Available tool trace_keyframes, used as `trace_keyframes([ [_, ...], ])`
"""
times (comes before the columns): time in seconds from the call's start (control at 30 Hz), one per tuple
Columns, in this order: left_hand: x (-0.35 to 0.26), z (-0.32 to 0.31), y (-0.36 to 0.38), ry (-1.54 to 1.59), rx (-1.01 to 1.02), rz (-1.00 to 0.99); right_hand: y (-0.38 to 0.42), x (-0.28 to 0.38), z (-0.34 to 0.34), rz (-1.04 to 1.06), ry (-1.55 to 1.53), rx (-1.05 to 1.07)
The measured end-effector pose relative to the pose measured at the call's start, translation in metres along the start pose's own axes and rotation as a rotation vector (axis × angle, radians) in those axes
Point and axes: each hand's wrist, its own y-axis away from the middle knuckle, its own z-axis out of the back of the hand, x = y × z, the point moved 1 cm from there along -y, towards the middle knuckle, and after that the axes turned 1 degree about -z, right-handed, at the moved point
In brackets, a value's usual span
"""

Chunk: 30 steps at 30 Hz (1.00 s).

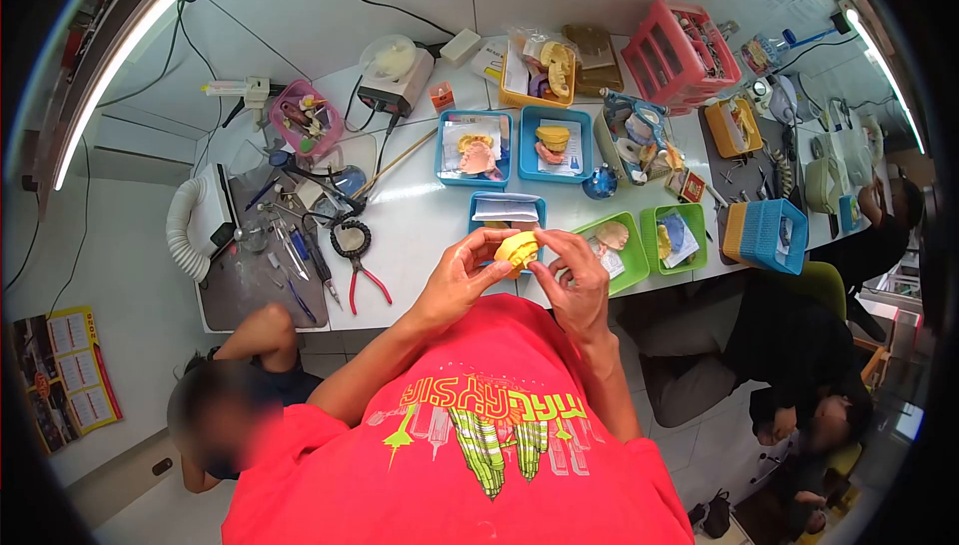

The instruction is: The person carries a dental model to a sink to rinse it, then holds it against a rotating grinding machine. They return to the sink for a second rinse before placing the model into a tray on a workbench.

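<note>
A yellow dental cast (516,251) is held up in front of my chest, just over the table's front edge. My left hand (466,270) grips it from the left side with the fingers and thumb. From the right, my right hand (572,270) pinches it between thumb and fingertips. Right behind it stands a small blue tray (540,207) with folded paper in it. To the right of my hands lies a green tray (631,263) with a pale cast (611,235) and paper.
Blue trays (446,177) with casts stand farther back. Red-handled pliers (371,288) and several hand tools lie left on a grey mat (240,285). A pink basket (659,55) stands back right. One person (235,405) sits at left, others (799,345) at right.
</note>
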Motion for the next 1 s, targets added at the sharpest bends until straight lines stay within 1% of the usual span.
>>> trace_keyframes([
  [0.07, -0.001, -0.001, 0.002, -0.030, 0.005, -0.013, 0.004, -0.008, -0.008, 0.032, 0.050, -0.005],
  [0.13, -0.002, 0.003, 0.005, -0.074, 0.012, 0.059, 0.010, -0.013, -0.010, 0.081, 0.119, -0.002],
  [0.27, 0.009, 0.011, 0.010, -0.137, 0.038, 0.089, 0.022, -0.019, -0.016, 0.120, 0.153, 0.035],
  [0.33, 0.014, 0.011, 0.012, -0.187, 0.036, 0.163, 0.027, -0.021, -0.017, 0.105, 0.168, 0.060],
  [0.37, 0.017, 0.011, 0.012, -0.186, 0.040, 0.165, 0.030, -0.020, -0.017, 0.092, 0.179, 0.090],
  [0.43, 0.025, 0.012, 0.010, -0.253, 0.073, 0.145, 0.033, -0.019, -0.017, 0.077, 0.188, 0.077],
  [0.5, 0.028, 0.010, 0.009, -0.220, 0.090, 0.173, 0.035, -0.020, -0.017, 0.157, 0.159, 0.052],
  [0.53, 0.030, 0.009, 0.008, -0.189, 0.105, 0.199, 0.036, -0.020, -0.015, 0.158, 0.162, 0.049],
  [0.6, 0.032, 0.007, 0.005, -0.245, 0.103, 0.211, 0.037, -0.019, -0.013, 0.152, 0.165, 0.124],
  [0.63, 0.032, 0.007, 0.004, -0.301, 0.096, 0.225, 0.037, -0.017, -0.012, 0.155, 0.168, 0.120],
  [0.7, 0.031, 0.005, 0.003, -0.300, 0.102, 0.222, 0.037, -0.012, -0.008, -0.013, 0.140, 0.161],
  [0.83, 0.036, 0.005, 0.000, -0.274, 0.144, 0.218, 0.042, -0.025, -0.009, -0.003, 0.118, 0.175],
  [0.9, 0.034, 0.005, 0.001, -0.250, 0.125, 0.180, 0.044, -0.033, 0.000, -0.014, 0.110, 0.013],
  [0.93, 0.032, 0.006, 0.002, -0.229, 0.103, 0.146, 0.044, -0.037, 0.009, -0.111, 0.162, -0.043],
  [1.0, 0.030, 0.013, 0.005, -0.224, 0.068, 0.150, 0.043, -0.060, 0.031, -0.210, 0.259, -0.224],
])
